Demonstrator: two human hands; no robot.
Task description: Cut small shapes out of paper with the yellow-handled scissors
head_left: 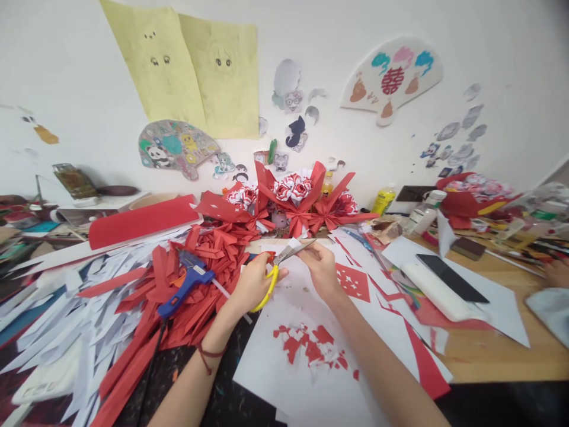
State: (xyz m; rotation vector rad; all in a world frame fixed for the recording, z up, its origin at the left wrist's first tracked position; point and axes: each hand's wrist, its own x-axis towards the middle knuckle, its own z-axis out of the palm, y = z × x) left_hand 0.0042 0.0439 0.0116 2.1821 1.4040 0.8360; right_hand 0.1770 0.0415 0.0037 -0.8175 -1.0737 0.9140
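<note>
Because the right hand's [319, 270] fingertips sit right by the tips of the yellow-handled scissors [275, 273], a nicked finger is the likeliest mishap, and a hasty squeeze of the handles would cause it. The left hand [254, 281] is curled around those handles, its fingers clasping the grip; the right has thumb and fingers drawn close together, though whether they pinch paper or steady the metal I cannot tell. A small white paper slip [291, 244] shows at the blades, and it could tear or be cut askew if the right hand's hold shifted. Below both hands, loose red and white paper scraps [315, 351] lie on a white sheet [267, 373], where a sweeping forearm could scatter them. Beside the left wrist, a blue hot glue gun [191, 281] lies on a heap of folded red paper strips [178, 320]; an elbow catching its cord [153, 367] could drag it off the pile.
</note>
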